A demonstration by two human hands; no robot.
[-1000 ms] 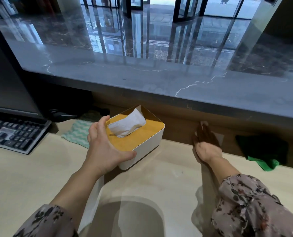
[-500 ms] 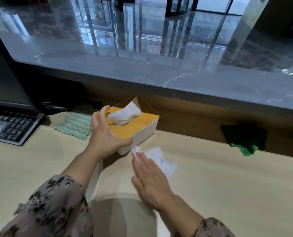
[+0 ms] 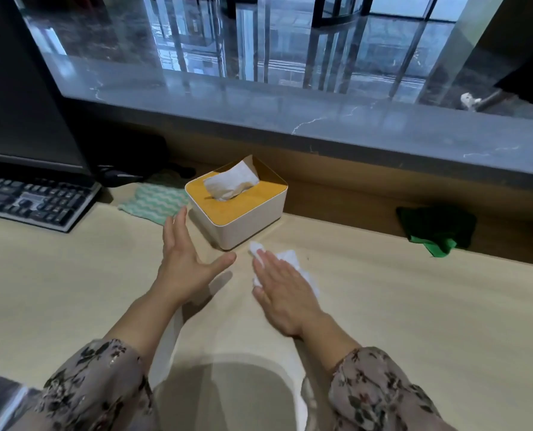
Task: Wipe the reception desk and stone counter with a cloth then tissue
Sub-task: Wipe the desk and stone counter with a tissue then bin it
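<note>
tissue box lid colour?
Orange-yellow lid on a white tissue box, seen in the head view.

Far left, a dark monitor (image 3: 26, 88) with a black keyboard (image 3: 32, 200) lying before it; right of the keyboard a white tissue box (image 3: 249, 230) with a yellow lid (image 3: 259, 200); beyond, glossy lobby floor (image 3: 259, 42) mirroring door frames, one white shoe (image 3: 470, 99) far right.

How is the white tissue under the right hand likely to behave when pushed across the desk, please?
The tissue looks thin and crumpled, so it is probably floppy, bunching rather than staying flat. It seems very light; the right hand pressing flat on it likely stops it slipping away.
</note>
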